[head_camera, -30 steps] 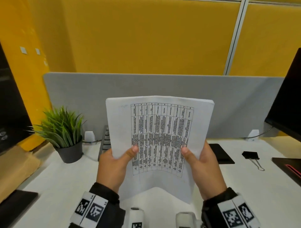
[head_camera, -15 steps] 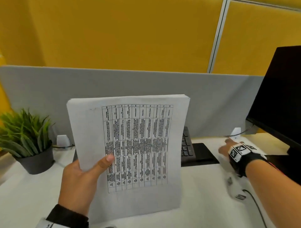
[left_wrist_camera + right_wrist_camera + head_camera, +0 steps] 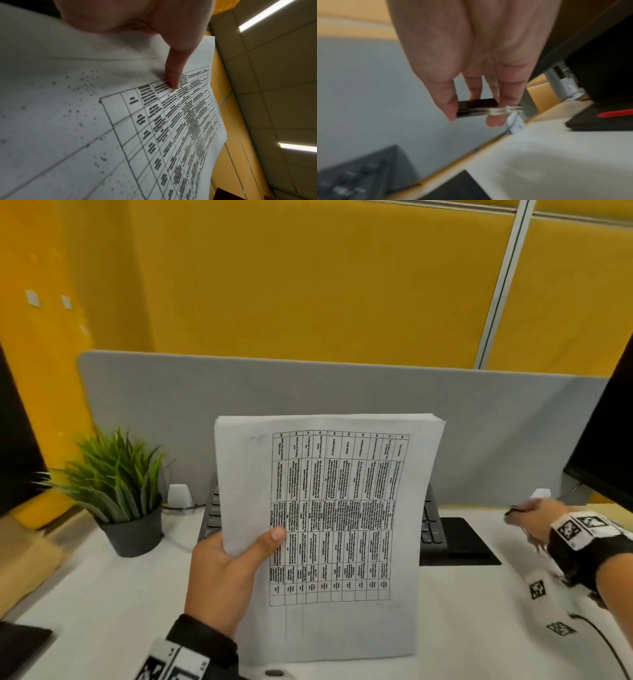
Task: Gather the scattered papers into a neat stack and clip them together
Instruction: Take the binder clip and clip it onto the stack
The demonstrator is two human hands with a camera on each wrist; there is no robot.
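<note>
Left hand clamps the floppy paper stack upright at its left edge; right hand pinches the springy binder clip, best squeezed by its wire handles.

This is an office cubicle. A grey divider stands at the back of a white tabletop, with yellow partition walls behind. A keyboard, dark monitors, a potted plant and strip ceiling lights show it.
</note>
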